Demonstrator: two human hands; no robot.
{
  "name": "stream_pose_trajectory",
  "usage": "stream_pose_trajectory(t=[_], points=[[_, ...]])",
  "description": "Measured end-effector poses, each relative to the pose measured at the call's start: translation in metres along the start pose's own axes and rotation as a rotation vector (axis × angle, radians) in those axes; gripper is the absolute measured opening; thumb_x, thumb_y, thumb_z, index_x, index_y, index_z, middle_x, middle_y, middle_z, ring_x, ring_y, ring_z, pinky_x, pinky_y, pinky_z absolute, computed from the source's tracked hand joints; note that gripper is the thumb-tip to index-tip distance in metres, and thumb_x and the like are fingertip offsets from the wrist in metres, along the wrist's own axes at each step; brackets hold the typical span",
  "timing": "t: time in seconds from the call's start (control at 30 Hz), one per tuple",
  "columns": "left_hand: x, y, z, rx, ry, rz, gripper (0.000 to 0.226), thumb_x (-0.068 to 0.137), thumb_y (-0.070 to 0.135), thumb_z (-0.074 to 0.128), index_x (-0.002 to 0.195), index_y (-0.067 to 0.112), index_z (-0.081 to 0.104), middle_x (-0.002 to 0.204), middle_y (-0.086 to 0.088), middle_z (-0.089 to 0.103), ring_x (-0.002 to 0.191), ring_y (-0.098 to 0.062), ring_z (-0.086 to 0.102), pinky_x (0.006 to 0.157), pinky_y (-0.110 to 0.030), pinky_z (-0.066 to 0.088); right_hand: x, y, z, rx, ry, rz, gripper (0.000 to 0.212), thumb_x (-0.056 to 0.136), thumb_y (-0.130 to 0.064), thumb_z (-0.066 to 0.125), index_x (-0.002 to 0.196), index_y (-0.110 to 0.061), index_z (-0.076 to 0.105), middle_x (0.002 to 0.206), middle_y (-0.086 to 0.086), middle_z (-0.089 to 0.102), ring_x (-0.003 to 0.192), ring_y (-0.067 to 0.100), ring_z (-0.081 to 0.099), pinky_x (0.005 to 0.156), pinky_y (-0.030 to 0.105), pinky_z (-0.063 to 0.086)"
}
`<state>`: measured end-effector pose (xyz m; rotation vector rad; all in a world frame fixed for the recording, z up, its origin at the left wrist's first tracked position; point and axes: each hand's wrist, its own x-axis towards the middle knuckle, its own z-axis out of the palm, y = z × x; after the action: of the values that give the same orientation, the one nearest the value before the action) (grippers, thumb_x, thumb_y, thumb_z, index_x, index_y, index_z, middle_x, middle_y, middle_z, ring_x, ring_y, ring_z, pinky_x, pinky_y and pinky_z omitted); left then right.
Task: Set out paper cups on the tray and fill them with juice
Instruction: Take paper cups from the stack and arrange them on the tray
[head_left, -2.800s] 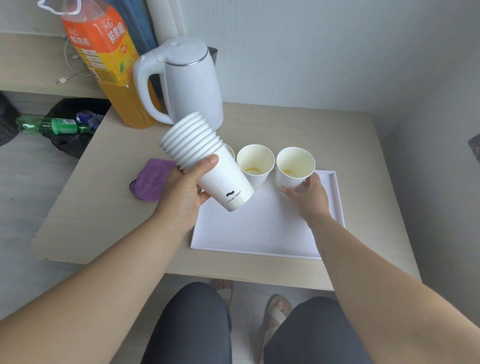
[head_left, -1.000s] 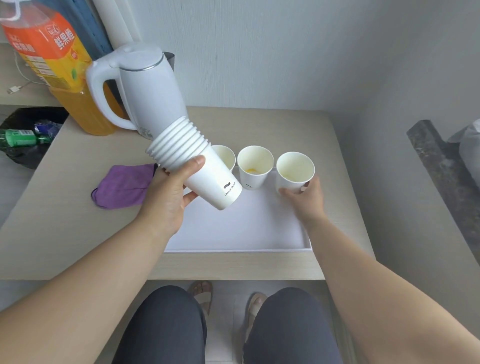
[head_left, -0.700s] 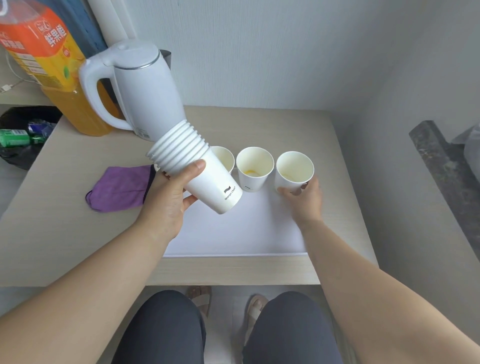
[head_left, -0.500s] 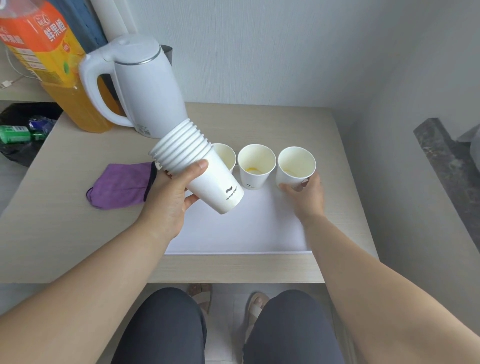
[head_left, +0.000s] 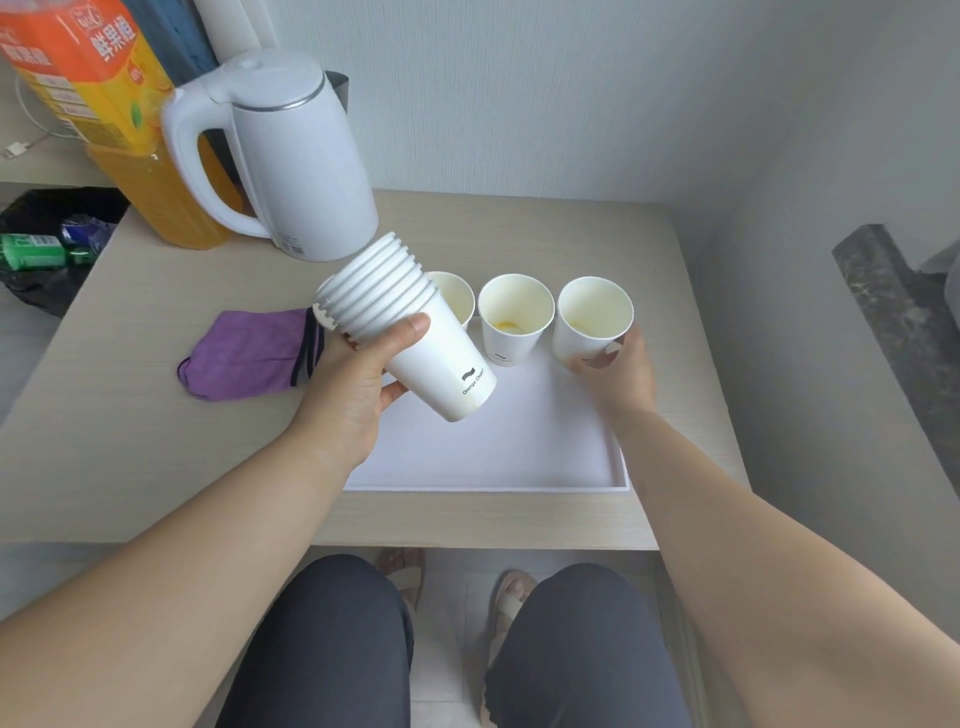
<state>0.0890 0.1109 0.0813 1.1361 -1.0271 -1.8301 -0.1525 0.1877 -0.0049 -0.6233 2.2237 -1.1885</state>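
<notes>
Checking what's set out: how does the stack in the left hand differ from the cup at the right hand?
The stack is many nested cups; the right cup is single. The stack is tilted, gripped by the left hand; the right cup is mouth-up, held by the right hand. Both are white paper.

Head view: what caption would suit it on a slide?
The left hand holds a cup stack above the tray; the right hand grips the right cup of three.
</notes>
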Motion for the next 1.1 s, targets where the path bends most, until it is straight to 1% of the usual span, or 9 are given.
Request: stream_pose_trajectory(t=[0.1,0.2,0.3,0.4,0.47,0.57,0.6,0.87,1.1], points=[[-0.003,-0.001,0.001,-0.008,0.003,-0.01,0.04,0.065,0.025,0.072,0.104,0.03,0.062,0.109,0.011,0.068,0.113,-0.011,0.06,0.081,-0.034,0.053,-0.006,-0.006,-0.005,0.022,-0.012,0.011,0.07,0.077,-0.017,0.075,0.137,-0.021,0.038,0.126,0.001,0.055,0.083,0.0,0.053,0.067,0.019,0.038],[-0.009,-0.001,0.0,-0.034,0.026,-0.021,0.045,0.063,0.023,0.073,0.106,0.029,0.06,0.109,0.011,0.067,0.112,-0.011,0.061,0.078,-0.033,0.054,-0.031,-0.014,-0.011,0.077,-0.001,0.016,0.07,0.082,-0.016,0.071,0.142,-0.019,0.034,0.128,-0.007,0.044,0.1,0.01,0.051,0.076,0.021,0.04],[-0.018,-0.002,-0.002,-0.053,0.049,-0.026,0.055,0.062,0.021,0.074,0.114,0.028,0.057,0.11,0.012,0.067,0.109,-0.008,0.061,0.075,-0.031,0.054,-0.075,-0.02,-0.008,0.095,0.107,-0.08,0.046,0.089,-0.02,0.064,0.131,-0.018,0.046,0.124,-0.009,0.049,0.1,0.01,0.053,0.081,0.026,0.044],[-0.029,-0.004,-0.005,-0.043,0.054,-0.012,0.058,0.061,0.018,0.073,0.114,0.03,0.054,0.111,0.01,0.066,0.107,-0.009,0.062,0.073,-0.03,0.055,-0.128,-0.04,0.007,0.192,0.012,-0.226,0.022,0.089,-0.02,0.065,0.109,-0.021,0.056,0.105,-0.009,0.059,0.082,0.001,0.056,0.073,0.019,0.045],[-0.038,-0.005,-0.007,-0.016,0.026,-0.003,0.062,0.061,0.017,0.073,0.119,0.027,0.053,0.113,0.007,0.067,0.105,-0.01,0.064,0.071,-0.028,0.055,-0.15,-0.056,0.022,0.184,-0.156,-0.281,0.036,0.082,-0.029,0.073,0.112,-0.02,0.056,0.108,-0.008,0.059,0.089,0.003,0.058,0.076,0.018,0.047],[-0.05,-0.003,-0.016,0.009,-0.012,0.02,0.069,0.063,0.015,0.073,0.127,0.021,0.05,0.112,0.005,0.068,0.098,-0.006,0.067,0.065,-0.024,0.054,-0.157,-0.074,0.046,-0.003,-0.409,-0.317,0.095,0.06,-0.065,0.077,0.136,-0.02,0.041,0.126,-0.007,0.054,0.11,0.014,0.054,0.089,0.035,0.05],[-0.054,-0.001,-0.022,0.019,-0.022,0.028,0.069,0.063,0.016,0.074,0.127,0.022,0.05,0.112,0.005,0.068,0.098,-0.007,0.067,0.064,-0.025,0.054,-0.158,-0.078,0.053,-0.074,-0.451,-0.335,0.103,0.055,-0.071,0.074,0.138,-0.022,0.037,0.128,-0.007,0.053,0.113,0.019,0.053,0.091,0.041,0.049],[-0.061,0.008,-0.066,0.053,0.028,0.031,0.078,0.05,0.031,0.079,0.124,0.02,0.057,0.118,-0.002,0.068,0.11,-0.019,0.064,0.075,-0.038,0.058,-0.169,-0.082,0.08,-0.141,-0.582,-0.438,0.074,0.072,-0.031,0.08,0.134,-0.019,0.04,0.123,-0.002,0.054,0.111,0.017,0.053,0.089,0.038,0.049],[-0.056,0.012,-0.079,0.033,0.054,0.045,0.057,0.064,0.017,0.075,0.119,0.014,0.061,0.113,-0.005,0.07,0.104,-0.019,0.067,0.076,-0.032,0.057,-0.172,-0.085,0.09,-0.168,-0.581,-0.485,0.075,0.077,-0.031,0.078,0.138,-0.019,0.036,0.126,-0.001,0.053,0.112,0.016,0.05,0.088,0.031,0.045]])
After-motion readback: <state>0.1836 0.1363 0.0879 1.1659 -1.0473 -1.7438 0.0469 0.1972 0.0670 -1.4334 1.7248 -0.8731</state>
